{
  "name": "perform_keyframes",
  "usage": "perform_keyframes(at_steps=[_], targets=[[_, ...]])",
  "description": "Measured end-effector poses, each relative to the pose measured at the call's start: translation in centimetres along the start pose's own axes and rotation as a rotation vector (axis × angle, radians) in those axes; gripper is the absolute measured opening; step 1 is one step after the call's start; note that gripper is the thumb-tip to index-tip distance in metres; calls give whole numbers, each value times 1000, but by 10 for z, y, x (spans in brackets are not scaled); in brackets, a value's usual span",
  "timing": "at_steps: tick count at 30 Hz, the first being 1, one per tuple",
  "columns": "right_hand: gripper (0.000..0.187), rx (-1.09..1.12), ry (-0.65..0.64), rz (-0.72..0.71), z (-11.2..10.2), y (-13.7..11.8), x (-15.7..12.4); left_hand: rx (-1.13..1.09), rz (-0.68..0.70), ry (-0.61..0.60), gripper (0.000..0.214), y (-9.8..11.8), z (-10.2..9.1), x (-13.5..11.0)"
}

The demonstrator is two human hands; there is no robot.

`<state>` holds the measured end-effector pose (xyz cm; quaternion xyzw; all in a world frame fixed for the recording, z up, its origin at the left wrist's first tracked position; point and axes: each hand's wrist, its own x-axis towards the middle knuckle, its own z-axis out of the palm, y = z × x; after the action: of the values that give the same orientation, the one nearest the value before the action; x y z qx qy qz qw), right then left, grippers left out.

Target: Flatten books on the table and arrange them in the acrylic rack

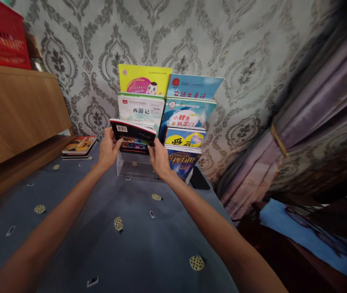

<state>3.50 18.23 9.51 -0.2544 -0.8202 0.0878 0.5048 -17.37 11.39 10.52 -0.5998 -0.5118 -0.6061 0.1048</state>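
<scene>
Between my two hands is a black book (133, 136) with a barcode near its upper left corner, tilted with its top edge away from me. My left hand (108, 148) grips its left side, thumb on the cover; my right hand (160, 158) pinches its right side. The book is over the left front part of a clear acrylic rack (137, 167). Behind it in the left column stand a white book (139, 108) and a yellow book (143, 79). The right column holds several books, among them a dark blue book (182, 159) at the front and a light blue book (194, 84) at the back.
A small stack of books (79, 146) lies at the left beside a wooden cabinet (17, 114) carrying a red basket (2, 36). Right of the rack is a black phone-like slab (199, 179). A curtain (253, 162) hangs at right, near a blue cloth (308, 236) with glasses.
</scene>
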Motion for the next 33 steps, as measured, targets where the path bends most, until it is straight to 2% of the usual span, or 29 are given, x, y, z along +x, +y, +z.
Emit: perform_keyframes(at_steps=[5, 13, 23, 33], targets=[[17, -8, -12, 42, -1, -4, 2, 112, 18, -14, 49, 0, -2, 1], [10, -95, -44, 74, -12, -5, 17, 140, 28, -62, 54, 0, -4, 12], [19, -189, -173, 172, -23, -13, 40, 168, 39, -91, 49, -3, -5, 25], [23, -277, -244, 260, -24, -22, 44, 182, 33, -98, 46, -6, -2, 28]])
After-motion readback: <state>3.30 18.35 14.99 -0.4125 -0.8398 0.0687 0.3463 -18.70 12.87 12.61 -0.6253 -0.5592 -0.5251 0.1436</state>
